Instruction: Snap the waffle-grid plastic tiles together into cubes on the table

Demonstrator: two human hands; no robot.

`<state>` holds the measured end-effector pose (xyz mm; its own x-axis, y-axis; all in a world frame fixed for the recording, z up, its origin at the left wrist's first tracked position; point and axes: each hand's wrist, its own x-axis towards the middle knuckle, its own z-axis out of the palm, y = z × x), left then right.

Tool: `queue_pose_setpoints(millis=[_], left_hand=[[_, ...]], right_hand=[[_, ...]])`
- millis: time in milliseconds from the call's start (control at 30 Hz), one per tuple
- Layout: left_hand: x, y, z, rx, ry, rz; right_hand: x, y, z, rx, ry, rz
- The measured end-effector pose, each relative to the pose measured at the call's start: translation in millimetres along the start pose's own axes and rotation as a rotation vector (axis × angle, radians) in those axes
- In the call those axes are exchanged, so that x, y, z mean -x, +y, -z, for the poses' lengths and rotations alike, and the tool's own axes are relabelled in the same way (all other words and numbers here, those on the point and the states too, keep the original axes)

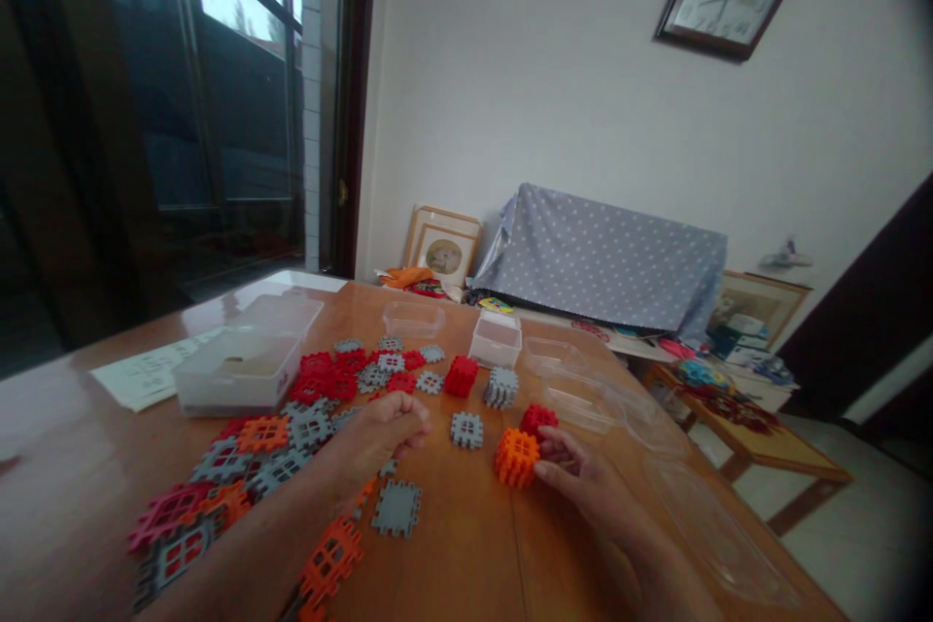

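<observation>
My left hand [397,428] is over the right side of a heap of toy building panels, its fingers curled in and no panel showing in them. To its right a grey notched panel [466,431] lies flat, and a solid grey panel [397,507] is nearer me. My right hand [575,474] has thumb and fingers apart at the right side of a stack of orange panels [517,458]; its thumb is at the stack's edge. Just behind stands a stack of red panels [539,420], near the fingertips. Further back are another red stack [461,376] and a grey stack [501,388].
Loose red panels [321,379] and an orange panel [328,564] spread across the left of the wooden table [466,564]. A clear plastic box [237,374] stands behind the heap; a small box [496,340] is at the back. Clear trays and lids [714,525] line the right.
</observation>
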<state>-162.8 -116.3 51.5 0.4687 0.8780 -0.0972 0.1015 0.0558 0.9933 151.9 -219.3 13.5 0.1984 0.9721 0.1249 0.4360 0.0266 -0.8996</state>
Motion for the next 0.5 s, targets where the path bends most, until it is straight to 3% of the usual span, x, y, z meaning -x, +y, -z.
queue_pose_setpoints(millis=[133, 200, 300, 500], left_hand=[[-3.7, 0.5, 7.4, -0.001, 0.052, 0.000], [-5.9, -1.1, 10.9, 0.006, 0.073, -0.008], [-7.6, -2.9, 16.5, 0.009, 0.118, -0.015], [-6.8, 0.1, 30.8, -0.002, 0.206, -0.063]], right_hand=[[5.7, -14.8, -8.5, 0.122, 0.168, 0.082], [10.1, -23.8, -19.5, 0.178, 0.191, 0.150], [18.8, -34.8, -44.5, 0.256, 0.109, 0.249], [39.1, -62.4, -96.1, 0.405, -0.184, 0.439]])
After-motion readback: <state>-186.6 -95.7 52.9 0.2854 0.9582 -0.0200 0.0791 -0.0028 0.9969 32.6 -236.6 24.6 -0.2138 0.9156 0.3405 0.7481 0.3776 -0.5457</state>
